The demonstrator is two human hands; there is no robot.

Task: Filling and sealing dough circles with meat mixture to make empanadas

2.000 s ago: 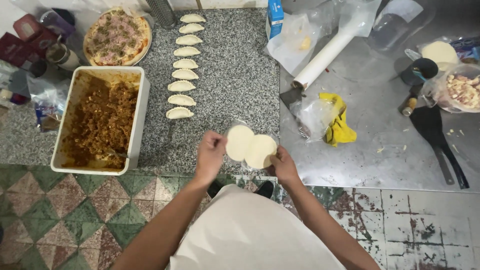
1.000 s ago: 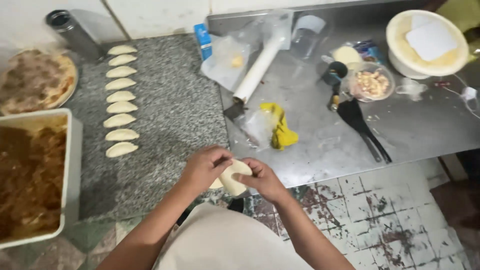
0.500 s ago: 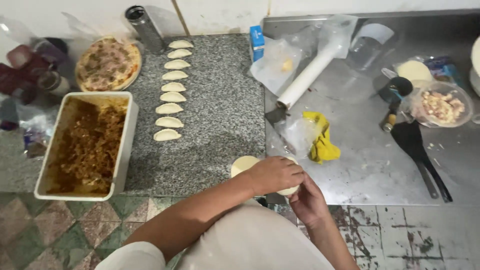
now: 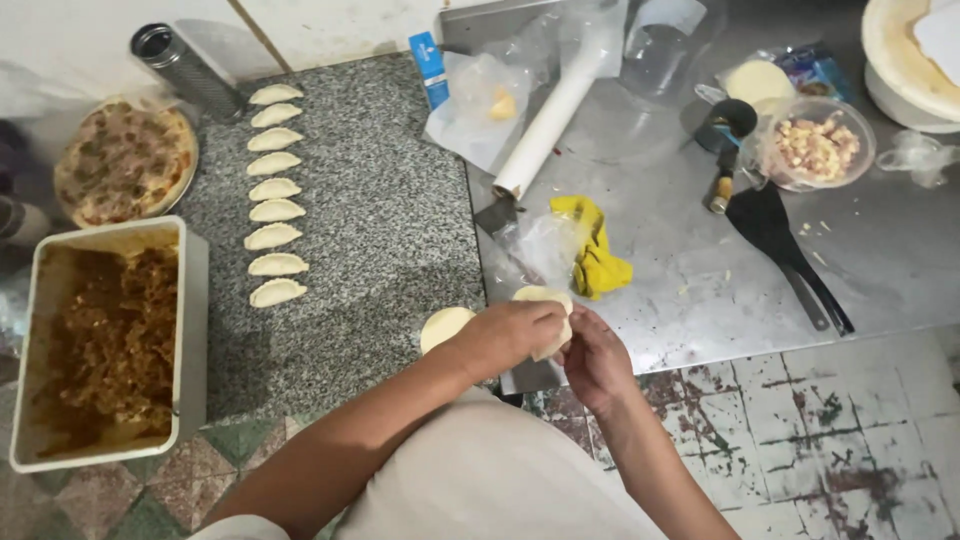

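1 dough round is gripped between the left hand and right hand, while a 2nd round lies just left of the left hand.

Bare forearms, a pale beige top (plain, no markings).

Left hand: knuckles up, fingers curled shut, forearm bare, slanting in from lower left.
Right hand: palm cupped upward, just beside the left, fingers meeting.
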